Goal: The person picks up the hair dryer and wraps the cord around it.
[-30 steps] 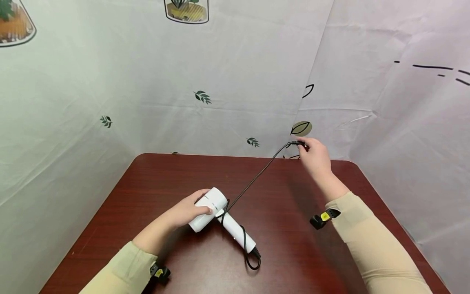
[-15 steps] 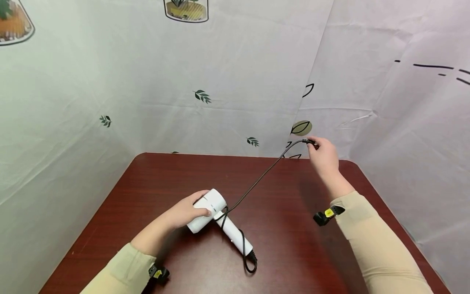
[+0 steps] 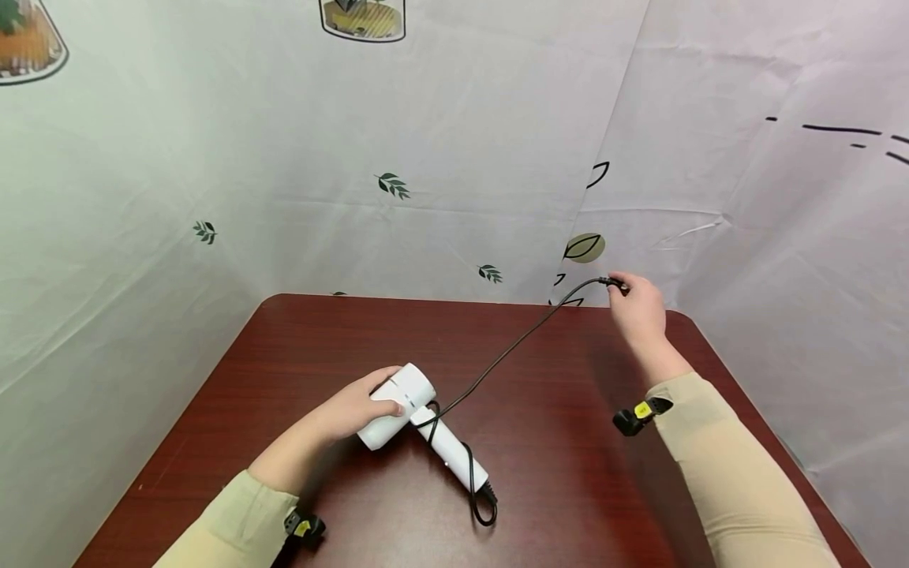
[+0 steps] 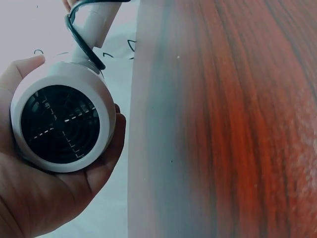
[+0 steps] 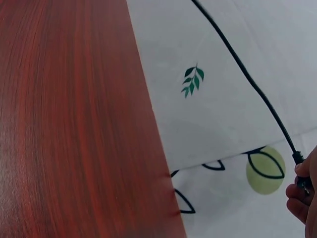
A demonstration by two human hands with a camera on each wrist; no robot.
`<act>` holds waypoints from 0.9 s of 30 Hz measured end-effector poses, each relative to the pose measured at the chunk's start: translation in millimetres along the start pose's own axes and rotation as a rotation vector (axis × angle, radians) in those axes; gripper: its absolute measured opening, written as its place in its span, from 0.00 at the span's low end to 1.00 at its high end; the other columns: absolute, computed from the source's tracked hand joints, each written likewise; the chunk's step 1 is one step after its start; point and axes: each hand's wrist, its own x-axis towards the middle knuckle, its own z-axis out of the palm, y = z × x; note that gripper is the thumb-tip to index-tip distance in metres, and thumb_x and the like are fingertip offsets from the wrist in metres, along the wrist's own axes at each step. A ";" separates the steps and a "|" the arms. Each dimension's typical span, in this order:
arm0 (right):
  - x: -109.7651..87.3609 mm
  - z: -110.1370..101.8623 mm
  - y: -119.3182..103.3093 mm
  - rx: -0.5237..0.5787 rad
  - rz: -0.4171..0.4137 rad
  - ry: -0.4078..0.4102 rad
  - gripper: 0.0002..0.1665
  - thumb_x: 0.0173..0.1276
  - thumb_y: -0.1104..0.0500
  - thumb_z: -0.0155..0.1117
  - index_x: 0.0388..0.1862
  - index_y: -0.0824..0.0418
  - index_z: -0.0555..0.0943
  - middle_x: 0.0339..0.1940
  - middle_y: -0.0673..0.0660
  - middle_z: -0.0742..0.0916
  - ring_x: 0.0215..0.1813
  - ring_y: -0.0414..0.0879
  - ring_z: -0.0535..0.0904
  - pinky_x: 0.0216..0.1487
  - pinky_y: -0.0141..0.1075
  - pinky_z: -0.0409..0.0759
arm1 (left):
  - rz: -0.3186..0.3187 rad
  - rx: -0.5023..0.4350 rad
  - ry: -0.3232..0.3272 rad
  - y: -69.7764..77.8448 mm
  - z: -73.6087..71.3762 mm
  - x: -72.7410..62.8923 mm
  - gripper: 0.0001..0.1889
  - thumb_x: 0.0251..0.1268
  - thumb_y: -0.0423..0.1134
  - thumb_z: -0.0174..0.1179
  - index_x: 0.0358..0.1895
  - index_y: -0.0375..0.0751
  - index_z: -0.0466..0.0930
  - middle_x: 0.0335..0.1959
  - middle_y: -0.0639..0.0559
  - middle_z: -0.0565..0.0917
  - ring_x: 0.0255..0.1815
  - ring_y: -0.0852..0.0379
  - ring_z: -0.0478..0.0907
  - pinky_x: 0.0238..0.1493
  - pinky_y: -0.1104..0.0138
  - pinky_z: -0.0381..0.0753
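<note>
My left hand (image 3: pixel 355 406) grips the barrel of a white hair dryer (image 3: pixel 450 450), its handle slanting toward the front right. In the left wrist view the round black intake grille (image 4: pixel 59 124) faces the camera, and fingers wrap the barrel from below and behind. A black cord (image 3: pixel 521 339) loops around the handle, then runs up to the right. At its end my right hand (image 3: pixel 639 312) pinches the black plug (image 3: pixel 618 284) between thumb and fingers, above the table's far right part. In the right wrist view the plug (image 5: pixel 303 183) is partly hidden by the fingers.
The dark red wooden table (image 3: pixel 568 473) has its far edge close to a pale fabric backdrop (image 3: pixel 454 158) printed with leaves and jars. Similar pale fabric hangs along both sides. A small black wrist camera sits on each sleeve (image 3: pixel 731 465).
My right hand has moved right and slightly down with the plug, drawing the cord farther out. The hair dryer has shifted slightly left in my left hand.
</note>
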 end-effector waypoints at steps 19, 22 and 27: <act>-2.1 6.3 27.5 -0.042 0.080 -0.049 0.20 0.77 0.59 0.52 0.64 0.62 0.78 0.59 0.67 0.82 0.57 0.63 0.78 0.50 0.55 0.77 | 0.071 -0.033 -0.092 1.7 -3.8 -3.3 0.36 0.59 0.39 0.63 0.73 0.42 0.64 0.46 0.44 0.79 0.34 0.52 0.79 0.35 0.59 0.79; -2.1 7.2 29.4 -0.049 0.083 -0.056 0.21 0.77 0.60 0.52 0.64 0.63 0.78 0.59 0.68 0.82 0.57 0.64 0.78 0.50 0.56 0.77 | 0.067 -0.045 -0.108 1.4 -3.4 -3.3 0.35 0.59 0.39 0.63 0.72 0.42 0.65 0.46 0.44 0.79 0.36 0.51 0.79 0.37 0.59 0.79; -2.3 10.3 36.1 -0.065 0.079 -0.066 0.21 0.76 0.60 0.52 0.63 0.64 0.79 0.59 0.69 0.82 0.57 0.64 0.78 0.53 0.57 0.76 | 0.065 -0.096 -0.121 -0.4 -3.6 -2.4 0.35 0.60 0.38 0.62 0.73 0.40 0.64 0.46 0.44 0.79 0.37 0.51 0.79 0.37 0.59 0.79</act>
